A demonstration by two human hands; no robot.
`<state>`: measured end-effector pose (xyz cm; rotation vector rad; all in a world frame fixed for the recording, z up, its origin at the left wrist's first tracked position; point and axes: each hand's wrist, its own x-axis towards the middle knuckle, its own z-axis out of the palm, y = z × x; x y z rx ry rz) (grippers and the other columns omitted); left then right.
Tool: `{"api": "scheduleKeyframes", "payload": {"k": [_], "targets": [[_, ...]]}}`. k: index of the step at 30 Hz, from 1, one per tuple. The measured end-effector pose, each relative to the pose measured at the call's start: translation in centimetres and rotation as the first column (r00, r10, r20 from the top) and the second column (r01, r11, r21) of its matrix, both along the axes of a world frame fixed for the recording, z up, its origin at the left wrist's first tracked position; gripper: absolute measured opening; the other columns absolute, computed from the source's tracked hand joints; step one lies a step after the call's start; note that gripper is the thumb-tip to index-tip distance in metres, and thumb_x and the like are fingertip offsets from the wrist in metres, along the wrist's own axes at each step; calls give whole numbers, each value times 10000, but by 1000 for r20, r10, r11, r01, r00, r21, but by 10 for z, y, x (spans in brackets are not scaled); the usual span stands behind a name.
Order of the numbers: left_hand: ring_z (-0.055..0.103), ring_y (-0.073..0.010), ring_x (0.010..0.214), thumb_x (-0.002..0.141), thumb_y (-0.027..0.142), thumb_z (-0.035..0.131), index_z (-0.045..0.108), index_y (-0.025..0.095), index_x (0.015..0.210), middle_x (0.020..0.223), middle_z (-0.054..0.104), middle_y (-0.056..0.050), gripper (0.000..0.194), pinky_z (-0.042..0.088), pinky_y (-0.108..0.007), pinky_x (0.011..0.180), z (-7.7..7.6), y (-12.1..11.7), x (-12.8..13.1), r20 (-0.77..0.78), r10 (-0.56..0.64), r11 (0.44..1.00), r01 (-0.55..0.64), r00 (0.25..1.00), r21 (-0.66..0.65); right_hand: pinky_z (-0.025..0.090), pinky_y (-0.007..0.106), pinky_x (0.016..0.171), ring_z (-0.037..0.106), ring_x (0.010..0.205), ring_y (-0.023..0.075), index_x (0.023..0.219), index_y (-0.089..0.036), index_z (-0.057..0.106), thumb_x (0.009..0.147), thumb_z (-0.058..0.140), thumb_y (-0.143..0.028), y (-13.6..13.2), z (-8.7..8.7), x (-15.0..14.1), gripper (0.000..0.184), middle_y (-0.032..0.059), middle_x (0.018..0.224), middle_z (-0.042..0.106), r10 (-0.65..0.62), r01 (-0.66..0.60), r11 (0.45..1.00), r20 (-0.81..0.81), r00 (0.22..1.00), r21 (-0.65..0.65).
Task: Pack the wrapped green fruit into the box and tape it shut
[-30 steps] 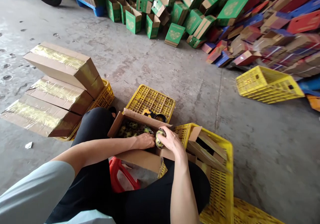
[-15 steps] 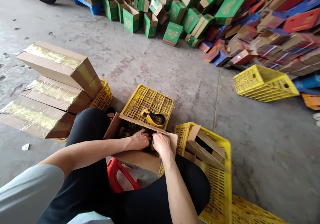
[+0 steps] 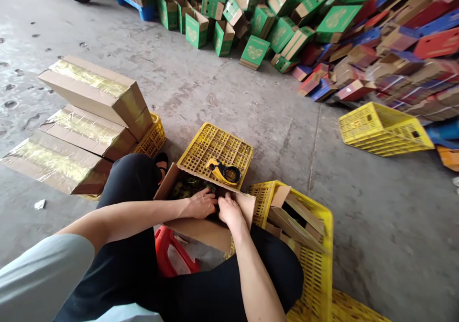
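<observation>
An open cardboard box sits between my knees with its flaps folded out. Dark green, lumpy contents lie inside; their kind is too dim to make out. My left hand reaches into the middle of the box, fingers stretched over the contents. Close beside it, toward the right end, my right hand also reaches down with its fingers extended, the tips partly hidden. Neither hand visibly holds anything. A yellow and black tape dispenser lies just beyond the box, on an upturned yellow crate.
Taped cartons are stacked at the left. At my right stands a yellow crate holding open cardboard. A red stool shows below the box. Green boxes and red and blue boxes pile up behind, near another yellow crate.
The camera view has shifted slightly, moving the surroundings a little to the right. Both hands stay in the box, the right one now slightly lower and closer to the left.
</observation>
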<state>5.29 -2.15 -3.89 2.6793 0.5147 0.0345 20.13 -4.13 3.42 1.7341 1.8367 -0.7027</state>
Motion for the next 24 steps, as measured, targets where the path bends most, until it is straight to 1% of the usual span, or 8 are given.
{"api": "scheduleKeyframes", "payload": {"k": [6,10,13,15,17,20,22,24], "targets": [[652,-253,1030,893,152,648,793,226,915,973,774,-70,164,414,-400,971,19,15,-2,-37,-53,985,47,998,-164,494,307,1014,680,1214,245,1267,-146,701,986,451,-57,0,15,17,387,168,1331,673,-54,67,982,-80,995,177],[702,-185,958,898,74,557,785,238,984,1051,790,-14,294,485,-283,885,36,42,-7,-66,-88,925,57,994,-377,501,326,1031,729,1091,237,1150,-179,784,937,631,-236,7,25,37,268,105,1174,760,-192,300,916,-366,911,268],[713,-177,910,974,90,462,750,200,1040,1029,772,-31,315,505,-252,826,45,58,-16,-113,117,880,-156,987,-448,559,360,946,764,922,235,1109,-190,801,886,679,-323,10,26,42,287,84,1046,801,-315,465,871,-547,775,157],[713,-215,954,1035,215,469,706,179,1149,1106,748,-69,266,515,-284,839,50,62,-22,-104,264,839,-282,959,-466,598,357,840,765,802,228,1117,-182,794,885,669,-368,11,23,38,323,71,912,805,-395,549,835,-652,647,39],[708,-245,1010,1036,398,541,650,175,1260,1180,727,-88,334,524,-300,849,52,64,-27,-85,328,794,-323,941,-515,621,340,750,762,749,221,1131,-169,772,903,646,-416,11,20,32,359,66,859,794,-466,617,782,-738,488,-86],[704,-268,1066,931,591,664,600,150,1337,1218,724,-106,603,543,-304,845,54,66,-30,-93,382,702,-354,920,-619,645,314,723,785,811,204,1248,-174,684,995,517,-438,14,15,28,402,89,1000,788,-560,673,691,-785,264,-266],[699,-286,1090,888,637,691,614,134,1324,1220,729,-120,670,550,-325,862,54,69,-30,-96,409,657,-366,907,-659,649,301,731,796,848,193,1275,-187,646,1050,402,-386,14,13,26,387,99,1043,786,-622,654,679,-734,272,-333],[695,-308,1109,866,658,698,644,137,1295,1207,736,-129,677,551,-356,890,55,72,-30,-108,432,649,-392,895,-652,641,291,721,799,870,205,1238,-202,660,1058,396,-359,10,10,19,356,104,1027,797,-615,571,756,-646,452,-320]]}}
